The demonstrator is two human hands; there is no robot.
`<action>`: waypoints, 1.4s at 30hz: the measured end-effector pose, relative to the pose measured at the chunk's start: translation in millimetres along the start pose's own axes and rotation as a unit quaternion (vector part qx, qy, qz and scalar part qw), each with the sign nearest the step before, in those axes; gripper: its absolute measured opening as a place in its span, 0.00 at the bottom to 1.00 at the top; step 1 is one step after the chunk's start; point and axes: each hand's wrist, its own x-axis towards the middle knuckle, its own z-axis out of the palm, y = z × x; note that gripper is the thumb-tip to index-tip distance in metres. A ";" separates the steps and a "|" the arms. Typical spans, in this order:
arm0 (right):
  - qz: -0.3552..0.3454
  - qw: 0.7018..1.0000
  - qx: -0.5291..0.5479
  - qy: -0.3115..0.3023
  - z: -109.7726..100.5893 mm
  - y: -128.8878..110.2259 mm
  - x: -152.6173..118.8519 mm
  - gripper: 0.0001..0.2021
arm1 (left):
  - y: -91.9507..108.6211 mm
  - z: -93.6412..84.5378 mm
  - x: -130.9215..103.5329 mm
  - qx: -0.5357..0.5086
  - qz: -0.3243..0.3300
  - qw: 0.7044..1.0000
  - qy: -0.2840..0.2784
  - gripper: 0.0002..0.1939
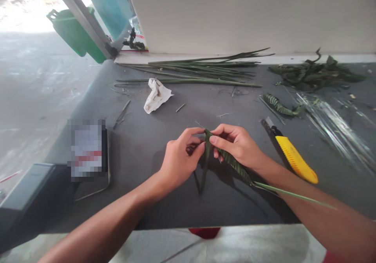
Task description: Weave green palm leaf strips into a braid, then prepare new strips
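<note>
1. The braid (236,166) is at lower centre; left hand (179,159) and right hand (239,143) both have the grip pinched on its tip.
2. If one grip loosens, it may unfold.
3. The cutter (296,159), right, lies beside the forearm (311,218); a swing could knock it.

On the bench (132,145) I count one yellow cutter (293,159), one crumpled paper (157,96) and, by the left edge, one dark flat device (91,186). Of braided leaf there are two: one held piece (236,165) between my left hand (180,157) and my right hand (242,147), and one curled piece (279,105) closer to the far edge. Along this edge there is one leaf heap (317,75), and many long strips (199,82), overlapping; their exact number I cannot tell. Clear strips (337,126) are several.
</note>
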 end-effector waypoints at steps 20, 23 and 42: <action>0.028 0.999 0.013 -0.012 -1.5 -6.6 -0.1 0.18 | 1.9 -1.0 -1.5 -0.070 -0.040 0.995 -0.058 0.22; 0.026 1.000 0.014 0.001 -4.2 -5.5 1.4 0.18 | 4.8 -1.0 -0.7 -0.069 -0.046 0.996 -0.036 0.18; -0.026 0.996 -0.085 0.006 -4.8 1.4 2.2 0.15 | 12.2 -6.5 6.7 -0.304 -0.215 0.908 -0.193 0.19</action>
